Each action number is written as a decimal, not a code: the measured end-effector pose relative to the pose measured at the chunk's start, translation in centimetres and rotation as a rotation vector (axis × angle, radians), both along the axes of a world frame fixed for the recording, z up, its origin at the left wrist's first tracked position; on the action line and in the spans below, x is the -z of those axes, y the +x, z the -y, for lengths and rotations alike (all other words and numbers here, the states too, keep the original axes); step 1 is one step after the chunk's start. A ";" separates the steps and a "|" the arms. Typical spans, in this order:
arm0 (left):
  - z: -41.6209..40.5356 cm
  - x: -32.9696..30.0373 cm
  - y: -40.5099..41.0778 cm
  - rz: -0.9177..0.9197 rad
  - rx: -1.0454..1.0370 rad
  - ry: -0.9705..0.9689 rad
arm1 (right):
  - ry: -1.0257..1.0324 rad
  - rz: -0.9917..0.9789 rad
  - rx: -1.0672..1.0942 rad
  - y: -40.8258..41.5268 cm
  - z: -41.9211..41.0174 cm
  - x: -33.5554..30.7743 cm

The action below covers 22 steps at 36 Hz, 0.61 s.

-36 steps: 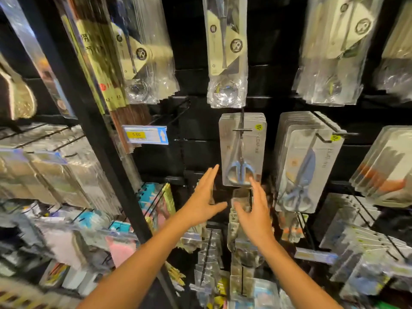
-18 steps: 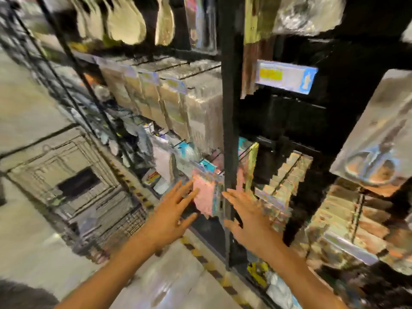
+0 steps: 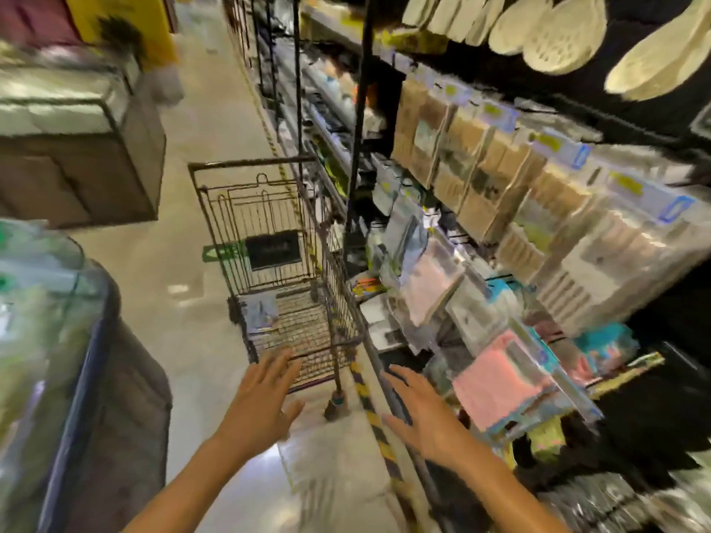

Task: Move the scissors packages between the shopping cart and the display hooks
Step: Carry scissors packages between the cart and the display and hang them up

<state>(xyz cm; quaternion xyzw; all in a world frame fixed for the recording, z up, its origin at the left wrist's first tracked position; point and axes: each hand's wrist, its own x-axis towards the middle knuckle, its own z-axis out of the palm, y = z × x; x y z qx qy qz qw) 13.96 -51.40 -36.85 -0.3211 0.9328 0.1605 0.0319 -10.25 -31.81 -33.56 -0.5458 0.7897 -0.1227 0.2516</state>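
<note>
A dark wire shopping cart (image 3: 215,209) stands in the aisle ahead of me, close against the shelving. Inside its basket, on the left of the floor, lies a bluish flat scissors package (image 3: 261,313). My left hand (image 3: 261,405) is held out with fingers spread, just short of the cart's near end, holding nothing. My right hand (image 3: 423,413) is also spread and empty, over the striped floor tape beside the shelf base. The scissors display hooks are out of view. The picture is blurred by motion.
Shelving with hanging packets (image 3: 500,178) and pink packs (image 3: 500,375) runs along the right. Pale insoles (image 3: 554,28) hang at the top right. A bin of wrapped goods (image 3: 46,340) stands at the left, a box display (image 3: 77,148) beyond it. Yellow-black tape (image 3: 377,425) marks the floor.
My view has swung left and down, away from the scissors hooks to the cart in the aisle. Both hands left the hanging packages and stay spread and empty.
</note>
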 end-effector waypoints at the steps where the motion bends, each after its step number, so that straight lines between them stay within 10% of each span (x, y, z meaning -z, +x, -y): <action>1: 1.4 0.4 0.7 0.000 -0.017 0.008 | 0.016 0.002 -0.017 0.5 1.9 0.5; 22: 18.6 5.0 2.5 0.070 -0.217 0.159 | 0.166 0.071 -0.169 -1.9 28.3 6.0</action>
